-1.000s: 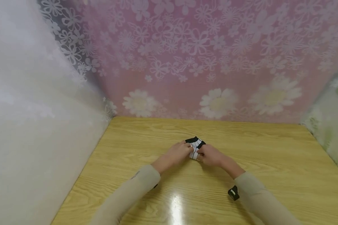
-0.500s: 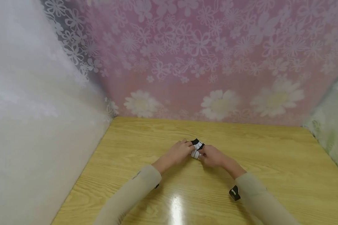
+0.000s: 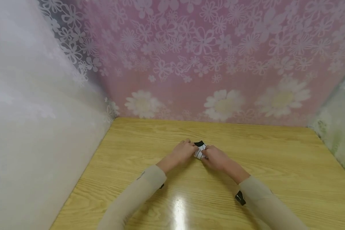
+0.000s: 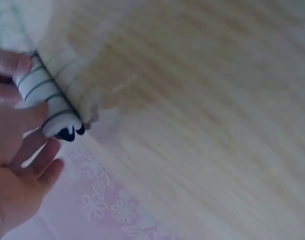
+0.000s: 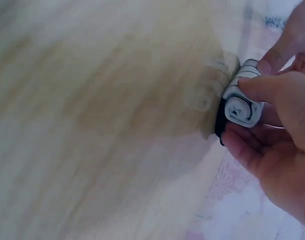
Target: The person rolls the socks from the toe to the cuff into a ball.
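Note:
A white sock with thin black stripes and a black end (image 3: 200,152) is rolled up on the table between the two hands. My left hand (image 3: 184,151) holds its left end, and in the left wrist view the left thumb lies along the striped roll (image 4: 47,95) with fingers beyond it. Gripping the right end is my right hand (image 3: 215,157). Seen from the right wrist, the roll (image 5: 241,110) shows a spiral end, with the right thumb on top and fingers at its far side. A flat black part sticks out under the roll there.
The glossy wood-grain table (image 3: 149,137) reflects the roll and a bright light. A pink flowered wall covering (image 3: 178,105) stands behind it, and a pale one (image 3: 46,127) along the left side. Dark wrist straps (image 3: 240,198) show by the sleeves.
The sock has become more compactly rolled, with less of the black part showing. Both hands have stayed at the same spot, and the right fingers now cover the black patch on the right.

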